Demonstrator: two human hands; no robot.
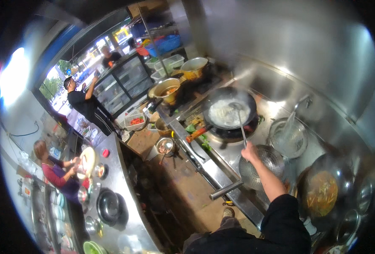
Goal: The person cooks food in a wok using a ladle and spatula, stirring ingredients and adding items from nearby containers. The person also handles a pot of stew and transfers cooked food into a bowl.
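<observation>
My right hand (250, 151) grips the thin metal handle of a ladle (242, 127). The ladle's bowl dips into white, steaming contents (224, 111) in a black wok (251, 101) on the stove. A wooden wok handle (196, 134) points toward the front edge, with no hand on it. Below my right forearm lies a round perforated metal strainer (259, 171). Water runs from a tap (301, 101) into a metal basin (271, 136) right of the wok. Nearer me on the right, a second wok (343, 173) holds yellowish-orange food in liquid. My left hand is out of view.
Two pots (167, 90) (194, 68) stand farther along the stove. A metal bar (226, 190) juts from its front. Across the aisle, a steel counter (124, 193) carries a black bowl (107, 206). A person (59, 177) works there at a round board; another (87, 101) stands by the display case.
</observation>
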